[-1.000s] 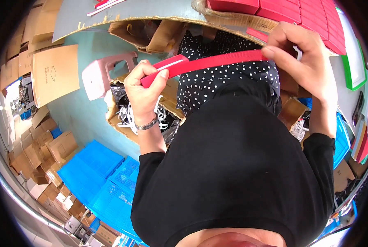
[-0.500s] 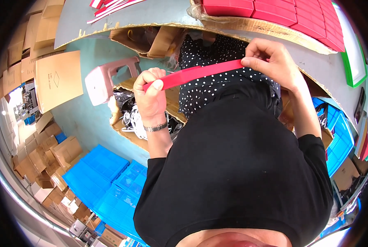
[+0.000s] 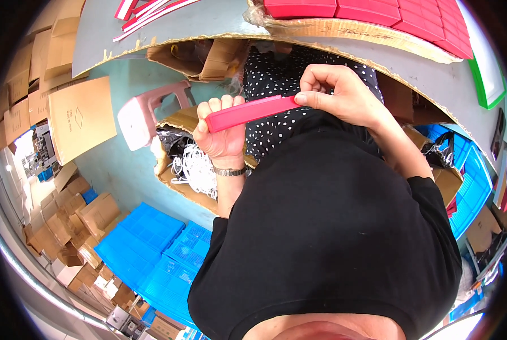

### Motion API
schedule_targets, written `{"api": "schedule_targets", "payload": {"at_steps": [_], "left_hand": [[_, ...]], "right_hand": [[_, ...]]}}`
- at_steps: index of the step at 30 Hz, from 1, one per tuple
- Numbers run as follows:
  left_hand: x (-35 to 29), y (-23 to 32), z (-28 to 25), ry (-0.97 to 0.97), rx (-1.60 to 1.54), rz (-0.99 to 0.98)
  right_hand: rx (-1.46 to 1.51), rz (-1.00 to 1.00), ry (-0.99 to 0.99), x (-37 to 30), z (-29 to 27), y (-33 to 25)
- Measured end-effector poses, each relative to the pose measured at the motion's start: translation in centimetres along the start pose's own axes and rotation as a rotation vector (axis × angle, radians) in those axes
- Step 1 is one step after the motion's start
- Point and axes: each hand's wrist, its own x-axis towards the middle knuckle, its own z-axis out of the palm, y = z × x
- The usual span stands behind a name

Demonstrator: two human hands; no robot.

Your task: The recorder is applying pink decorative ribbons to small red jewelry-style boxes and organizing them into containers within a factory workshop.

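A long, narrow red box [image 3: 245,115] is held slantwise across the front of my body, over a polka-dot cloth [image 3: 265,136]. My left hand [image 3: 222,133] grips its left end, fingers behind it and thumb at the lower edge. Thumb and bent fingers of my right hand [image 3: 338,96] pinch the red piece's right end. Near that end the upper edge has a small step, as if one red part sits in another; the join is not clear.
Rows of red boxes [image 3: 367,12] fill a cardboard tray [image 3: 361,35] on the grey table [image 3: 219,22]. Red-and-white strips [image 3: 151,17] lie at its far left. A pink stool [image 3: 137,122], a carton of white cords [image 3: 196,173] and blue crates [image 3: 143,226] stand left.
My right hand has moved left and slightly down, closer to my left hand. The red piece now spans a shorter length between them. My left hand has shifted a little right.
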Motion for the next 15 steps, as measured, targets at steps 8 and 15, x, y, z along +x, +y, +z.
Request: {"api": "schedule_targets", "payload": {"at_steps": [8,15], "left_hand": [[0.0,-0.1,-0.1,-0.008,0.009,0.023],[0.1,-0.9,-0.1,-0.008,-0.078,0.021]], "right_hand": [[0.035,-0.05,0.042,0.0,-0.2,-0.1],[0.104,-0.041,-0.007,0.6,0.7,1.0]]}}
